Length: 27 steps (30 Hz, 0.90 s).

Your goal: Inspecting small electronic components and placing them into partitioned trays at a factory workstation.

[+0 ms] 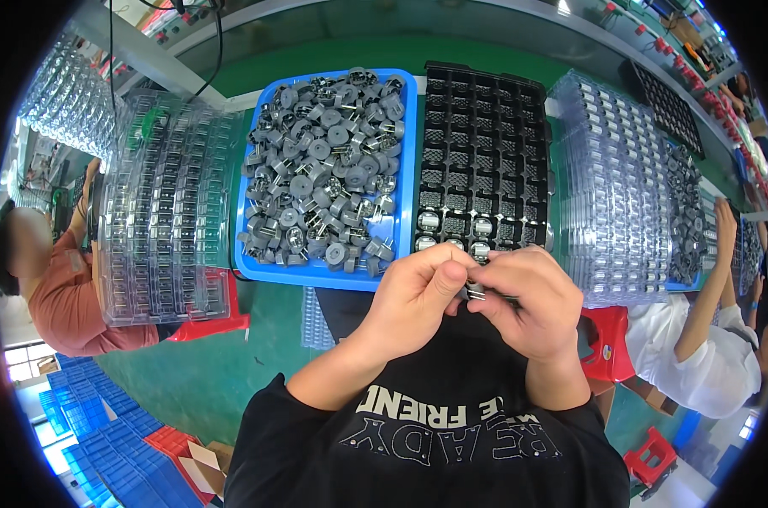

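Both hands are raised at the near edge of the work area, in front of the chest; the left hand (411, 292) and the right hand (532, 296) meet at the fingertips, pinching one small part (476, 293) between them; its metal prongs show below the fingers, pointing to the right and slightly toward the wearer; its body is mostly covered, so the exact contact of each finger cannot be told.

Position relative to the hands: the black tray (484, 135) lies directly beyond them on the green surface (316, 52), its long axis running away from the wearer; the right hand stands squarely below it and is judged the nearer, while the left hand sits toward its left corner; the knuckles hide part of the tray's near edge; silver-topped parts (428, 222) occupy some pockets at that near end, the far pockets being bare.

The blue bin (410, 144), heaped with loose grey parts (320, 169), is forward and to the left, with the left hand nearer to it; clear tray stacks stand on either side, one left of the bin (168, 212), one right of the black tray (612, 195).
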{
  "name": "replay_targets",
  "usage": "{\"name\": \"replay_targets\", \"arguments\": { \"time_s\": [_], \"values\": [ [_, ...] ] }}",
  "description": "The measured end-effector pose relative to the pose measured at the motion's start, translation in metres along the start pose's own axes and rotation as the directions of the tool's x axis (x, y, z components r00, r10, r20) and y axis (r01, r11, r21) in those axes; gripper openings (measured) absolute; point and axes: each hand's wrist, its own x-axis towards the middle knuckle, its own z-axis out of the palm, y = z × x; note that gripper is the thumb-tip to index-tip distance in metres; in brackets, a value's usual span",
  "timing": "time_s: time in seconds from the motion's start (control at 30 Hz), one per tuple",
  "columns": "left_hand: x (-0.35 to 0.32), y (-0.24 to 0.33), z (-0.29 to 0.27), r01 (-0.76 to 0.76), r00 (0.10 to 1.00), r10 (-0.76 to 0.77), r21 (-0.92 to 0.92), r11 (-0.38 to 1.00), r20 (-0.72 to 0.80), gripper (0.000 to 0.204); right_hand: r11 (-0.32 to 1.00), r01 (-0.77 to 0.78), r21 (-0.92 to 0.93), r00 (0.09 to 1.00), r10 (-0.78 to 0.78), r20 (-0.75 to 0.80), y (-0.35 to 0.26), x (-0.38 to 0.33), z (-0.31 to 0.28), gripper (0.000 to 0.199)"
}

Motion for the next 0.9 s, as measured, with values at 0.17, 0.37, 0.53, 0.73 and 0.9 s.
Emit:
{"name": "replay_targets", "arguments": {
  "time_s": [0.17,0.37,0.53,0.73,0.9],
  "values": [
    [0.002,-0.003,0.005,-0.033,0.998,0.035,0.04,0.999,-0.056,0.059,0.993,-0.098,0.072,0.994,0.1,-0.037,0.002,-0.004,0.002,0.021],
    [0.005,0.004,-0.028,-0.085,0.93,0.299,0.664,0.743,-0.216,0.025,0.952,-0.291,-0.092,0.955,0.283,-0.089,0.015,-0.002,-0.003,0.01],
    [0.023,0.032,-0.094,0.246,0.726,0.652,0.968,0.054,-0.221,0.035,0.85,-0.361,-0.383,0.919,0.394,0.008,0.029,-0.014,-0.016,0.009],
    [0.036,0.032,-0.113,0.432,0.763,0.493,0.897,0.093,-0.418,0.038,0.801,-0.27,-0.535,0.917,0.384,0.112,0.027,-0.019,-0.016,0.011],
    [0.046,0.038,-0.108,0.388,0.765,0.485,0.904,0.178,-0.424,0.032,0.76,-0.174,-0.626,0.888,0.397,0.234,0.035,-0.024,-0.02,0.013]
  ]
}}
